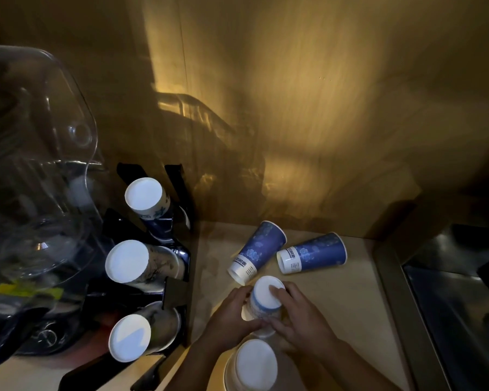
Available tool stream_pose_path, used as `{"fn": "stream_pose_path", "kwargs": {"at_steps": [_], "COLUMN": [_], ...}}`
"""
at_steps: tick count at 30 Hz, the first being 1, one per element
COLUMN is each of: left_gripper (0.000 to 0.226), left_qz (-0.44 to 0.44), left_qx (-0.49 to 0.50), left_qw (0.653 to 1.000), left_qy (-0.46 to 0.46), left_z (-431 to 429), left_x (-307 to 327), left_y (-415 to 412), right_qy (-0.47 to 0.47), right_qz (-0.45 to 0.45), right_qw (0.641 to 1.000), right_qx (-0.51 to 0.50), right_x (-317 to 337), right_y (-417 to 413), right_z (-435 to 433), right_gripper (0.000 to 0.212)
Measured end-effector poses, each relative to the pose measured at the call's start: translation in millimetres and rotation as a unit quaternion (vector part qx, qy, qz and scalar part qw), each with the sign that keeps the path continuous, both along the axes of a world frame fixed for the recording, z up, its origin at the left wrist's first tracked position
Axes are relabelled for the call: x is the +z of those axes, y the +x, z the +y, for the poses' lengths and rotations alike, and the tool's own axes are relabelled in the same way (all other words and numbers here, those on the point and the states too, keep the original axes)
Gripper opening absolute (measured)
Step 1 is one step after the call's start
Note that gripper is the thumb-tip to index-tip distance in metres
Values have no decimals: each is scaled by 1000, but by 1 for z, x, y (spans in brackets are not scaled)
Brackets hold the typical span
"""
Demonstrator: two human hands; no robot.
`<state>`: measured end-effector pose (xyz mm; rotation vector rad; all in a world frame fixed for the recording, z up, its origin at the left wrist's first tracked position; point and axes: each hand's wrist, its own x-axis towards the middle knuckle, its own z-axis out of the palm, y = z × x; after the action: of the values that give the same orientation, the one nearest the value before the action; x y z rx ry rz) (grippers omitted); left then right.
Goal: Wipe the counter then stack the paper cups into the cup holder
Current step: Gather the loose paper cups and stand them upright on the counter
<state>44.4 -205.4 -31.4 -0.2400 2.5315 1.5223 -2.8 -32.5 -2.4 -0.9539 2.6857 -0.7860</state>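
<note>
Both hands hold one upturned paper cup [266, 301] on the beige counter [350, 306]. My left hand [232, 311] grips its left side, and my right hand [299, 317] wraps the right side with a fingertip on the white base. Two blue patterned cups lie on their sides just behind: one [259, 251] and another [312, 256]. A further upturned cup [254, 365] stands in front of my hands. At left, the black cup holder [178, 289] carries three cup stacks, bases up: back [147, 197], middle [130, 262], front [133, 335].
A clear plastic cover [40, 153] looms at the far left above the holder. Wooden walls close the back and right of the counter. A dark metal sink or tray [458, 306] lies beyond the counter's right edge.
</note>
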Motion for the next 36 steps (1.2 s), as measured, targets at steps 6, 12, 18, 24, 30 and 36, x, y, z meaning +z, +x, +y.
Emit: {"fn": "stream_pose_path", "kwargs": {"at_steps": [6, 12, 18, 24, 30, 36], "left_gripper": [60, 64, 41, 51, 70, 68], "left_qz": [-43, -109, -37, -42, -85, -137], "left_qx": [-39, -93, 10, 123, 148, 184], "left_qw": [998, 974, 988, 987, 978, 971], "left_qy": [-38, -177, -153, -97, -117, -70], "left_z": [-6, -20, -27, -20, -14, -9], "left_x": [4, 28, 62, 53, 28, 9], "left_y": [-6, -24, -51, -75, -75, -69], "right_qy": [40, 82, 24, 33, 181, 302], "right_qz": [-16, -109, -147, -18, 89, 94], "right_qw": [999, 990, 987, 998, 979, 948], "right_qx": [-11, 48, 67, -45, -8, 48], "right_x": [1, 28, 64, 51, 4, -24], "right_y": [1, -18, -48, -92, -119, -134], "right_z": [-1, 9, 6, 0, -3, -3], "right_gripper": [58, 67, 36, 30, 59, 76]}}
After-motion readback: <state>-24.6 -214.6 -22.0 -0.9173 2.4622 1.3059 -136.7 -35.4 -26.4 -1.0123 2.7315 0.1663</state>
